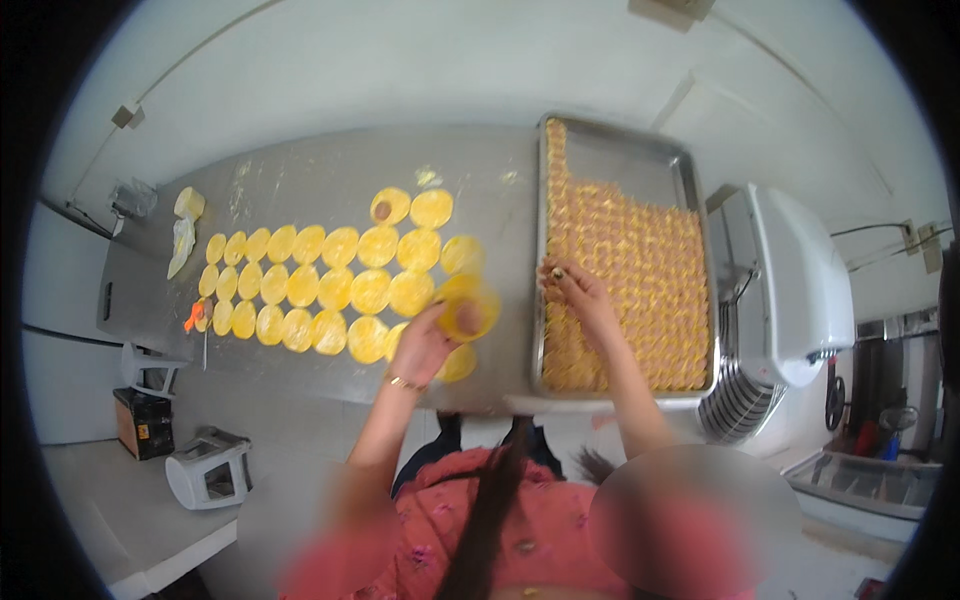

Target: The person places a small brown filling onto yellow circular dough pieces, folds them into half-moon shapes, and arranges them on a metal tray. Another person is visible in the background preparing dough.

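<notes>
At the steel desk [300, 165], the person's left grip [422, 348] is holding a thin, round yellow sheet [478, 291] by its edge, just above the desk and near the right end of the rows of similar discs. The held sheet is blurring, but a smooth, pinkish-brown patch of filling [467, 319] is showing on it. A slim gold-coloured bracelet [405, 384] is circling the wrist. The right grip [577, 287] is hovering at the left side of a shallow metal tray [625, 160], its fingers bending into a narrow shape; whether they are pinching a piece, the view is not making clear. Small, bumpy yellow-and-brown pieces [630, 300] are packing the tray in tight, knobbly rows, while bare, dull metal is showing toward its far end. Left of the tray, flat yellow discs [335, 290] with a faintly mottled surface are lying in 3 long rows, many nearly touching, and 2 more are lying behind the right part of these rows; the left disc of that pair is bearing a round brown dab [382, 212]. At the desk's left end, a pale yellow lump [189, 203] is resting beside crumpled white wrapping [181, 248], and a small bright orange item [195, 316] is lying beside the nearest row.
</notes>
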Tool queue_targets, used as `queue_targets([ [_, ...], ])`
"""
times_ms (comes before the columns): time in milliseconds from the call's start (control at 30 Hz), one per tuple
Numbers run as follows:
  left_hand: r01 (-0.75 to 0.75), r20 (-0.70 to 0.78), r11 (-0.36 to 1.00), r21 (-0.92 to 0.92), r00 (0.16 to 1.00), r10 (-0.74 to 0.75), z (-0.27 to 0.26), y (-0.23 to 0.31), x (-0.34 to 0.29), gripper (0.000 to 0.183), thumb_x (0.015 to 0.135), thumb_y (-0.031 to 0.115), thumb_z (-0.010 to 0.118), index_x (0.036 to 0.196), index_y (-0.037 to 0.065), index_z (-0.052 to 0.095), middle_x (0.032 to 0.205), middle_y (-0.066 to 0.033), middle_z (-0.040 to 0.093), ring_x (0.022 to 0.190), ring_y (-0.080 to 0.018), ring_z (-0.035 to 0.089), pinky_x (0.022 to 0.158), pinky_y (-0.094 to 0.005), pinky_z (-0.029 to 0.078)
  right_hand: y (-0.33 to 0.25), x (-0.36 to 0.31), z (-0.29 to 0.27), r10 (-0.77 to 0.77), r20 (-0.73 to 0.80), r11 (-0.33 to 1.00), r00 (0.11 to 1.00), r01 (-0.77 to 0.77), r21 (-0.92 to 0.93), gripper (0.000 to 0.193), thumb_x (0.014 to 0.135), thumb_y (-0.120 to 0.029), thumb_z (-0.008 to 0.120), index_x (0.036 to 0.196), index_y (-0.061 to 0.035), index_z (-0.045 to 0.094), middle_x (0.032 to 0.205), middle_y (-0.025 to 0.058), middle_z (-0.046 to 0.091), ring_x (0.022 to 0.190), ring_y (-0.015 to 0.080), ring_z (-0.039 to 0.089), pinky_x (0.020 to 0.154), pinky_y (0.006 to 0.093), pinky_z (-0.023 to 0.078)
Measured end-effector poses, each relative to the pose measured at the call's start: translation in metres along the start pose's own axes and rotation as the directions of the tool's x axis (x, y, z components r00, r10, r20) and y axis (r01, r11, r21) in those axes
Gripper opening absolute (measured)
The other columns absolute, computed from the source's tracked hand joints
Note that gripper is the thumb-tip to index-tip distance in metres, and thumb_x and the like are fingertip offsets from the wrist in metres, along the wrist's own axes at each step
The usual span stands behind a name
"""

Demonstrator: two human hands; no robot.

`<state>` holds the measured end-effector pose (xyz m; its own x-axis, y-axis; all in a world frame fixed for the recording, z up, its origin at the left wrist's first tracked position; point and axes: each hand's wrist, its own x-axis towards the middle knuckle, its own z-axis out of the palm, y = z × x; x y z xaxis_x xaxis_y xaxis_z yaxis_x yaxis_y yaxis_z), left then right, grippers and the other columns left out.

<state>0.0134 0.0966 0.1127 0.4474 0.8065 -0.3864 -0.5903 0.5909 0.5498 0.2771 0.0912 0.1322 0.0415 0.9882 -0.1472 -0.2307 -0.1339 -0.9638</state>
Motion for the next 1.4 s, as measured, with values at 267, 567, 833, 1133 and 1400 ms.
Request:
queue_targets([
  [267,0.187,0.114,0.966,0.178,0.971,-0.209,-0.004,-0.028,-0.019,0.03,0.095,0.021,0.043,0.12,0.005,0.047,0.118,-0.0051,0.056,0.106,-0.0166,0.056,0.089,-0.0333,0.047,0.07,-0.103,0.098,0.136,-0.385,0.941,0.913,0.002,0.337,0.018,0.092,-0.009,0.053,0.105,0.0015,0.058,0.086,0.0039,0.063,0.072,0.0089,0.06,0.067,0.0238,0.052],
  [567,0.213,0.02,0.803,0.556,0.963,-0.269,-0.033,-0.058,-0.021,0.021,0.093,0.018,0.05,0.108,0.005,0.056,0.099,-0.0023,0.058,0.088,-0.0097,0.059,0.076,-0.0287,0.052,0.11,-0.146,0.101,0.297,-0.518,0.88,0.802,-0.02,0.474,0.013,0.089,-0.008,0.057,0.096,0.0028,0.059,0.076,0.0021,0.059,0.061,0.0081,0.056,0.061,0.0216,0.053],
  [833,-0.094,0.096,0.535,0.84,0.995,0.023,-0.059,-0.105,-0.018,0.022,0.09,0.013,0.05,0.105,-0.001,0.058,0.086,-0.0081,0.063,0.077,-0.0142,0.061,0.067,-0.0296,0.049,0.137,-0.17,0.115,0.259,-0.638,0.872,0.726,0.109,0.478,0.025,0.092,-0.005,0.049,0.113,0.0054,0.056,0.096,0.0098,0.064,0.088,0.013,0.062,0.079,0.0253,0.051],
  [1133,-0.305,0.296,0.282,0.91,0.952,0.074,-0.068,-0.112,-0.021,0.028,0.087,0.003,0.045,0.111,-0.001,0.059,0.085,-0.0074,0.064,0.075,-0.0113,0.062,0.069,-0.0265,0.051,0.155,-0.165,0.108,-0.233,-0.682,0.897,0.693,-0.119,-0.427,0.036,0.076,0.008,0.049,0.109,-0.0003,0.062,0.108,0.0181,0.063,0.099,0.0298,0.062,0.084,0.0354,0.048],
  [1400,-0.302,0.326,0.372,0.878,0.945,0.0,-0.063,-0.107,-0.022,0.036,0.079,-0.006,0.051,0.114,-0.003,0.058,0.099,-0.0107,0.066,0.085,-0.0161,0.065,0.073,-0.0275,0.052,0.142,-0.162,0.123,-0.491,-0.46,0.626,0.74,-0.068,-0.777,0.041,0.071,0.015,0.048,0.106,0.0005,0.063,0.105,0.019,0.059,0.096,0.0345,0.06,0.083,0.0365,0.048],
])
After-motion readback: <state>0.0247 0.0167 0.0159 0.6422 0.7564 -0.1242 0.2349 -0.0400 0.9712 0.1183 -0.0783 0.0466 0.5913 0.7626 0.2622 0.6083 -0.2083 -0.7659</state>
